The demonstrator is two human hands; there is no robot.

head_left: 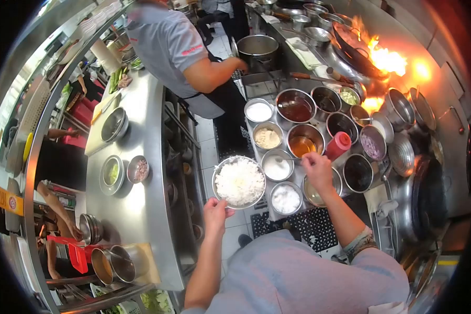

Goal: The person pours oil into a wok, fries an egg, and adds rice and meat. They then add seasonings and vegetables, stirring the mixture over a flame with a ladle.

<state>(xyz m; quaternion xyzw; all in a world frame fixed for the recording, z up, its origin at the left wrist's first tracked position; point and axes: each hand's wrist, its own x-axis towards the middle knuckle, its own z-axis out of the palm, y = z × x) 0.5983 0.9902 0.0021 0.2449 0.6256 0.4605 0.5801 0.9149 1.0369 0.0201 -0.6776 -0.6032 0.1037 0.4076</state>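
My left hand (217, 214) grips the near rim of a round metal bowl (247, 206) heaped with white rice (239, 180). My right hand (319, 170) is raised over the seasoning pots, its fingertips pinched together; whether something tiny is between them cannot be made out. Just beyond those fingers is a pot of amber liquid (302, 145), and a red squeeze bottle (339, 144) stands to the right. Two bowls of white granules, one nearer (286, 199) and one farther with a spoon (277, 165), sit between my hands. My right wrist partly covers a pot of pale liquid (313, 195).
Flames (390, 57) rise around a wok (353, 49) at the upper right. A co-worker in a grey shirt (167, 47) stands ahead by a large pot (257, 47). Along the left runs a steel counter (136, 209) with bowls. A black perforated mat (319, 230) lies below.
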